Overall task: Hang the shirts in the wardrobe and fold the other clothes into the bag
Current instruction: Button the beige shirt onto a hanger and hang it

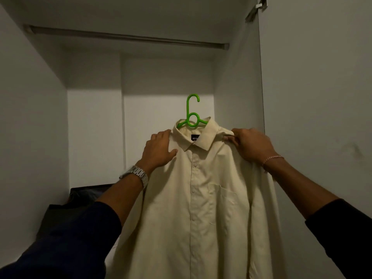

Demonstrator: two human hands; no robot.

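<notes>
Both of your hands are holding a cream button-up shirt (203,198) inside the white wardrobe (94,117), below its rail (128,37). Your left hand (159,150) is gripping one shoulder, your right hand (251,146) is pinching the other, and the green hanger (192,115) is poking out of the collar.

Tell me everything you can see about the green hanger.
The bright green plastic hanger has an open hook above a small loop at its neck. Its arms disappear inside the collar of the cream button-up shirt, which it carries. It is upright, well below the grey wardrobe rail, not hooked on. Neither hand visibly touches it.
</notes>
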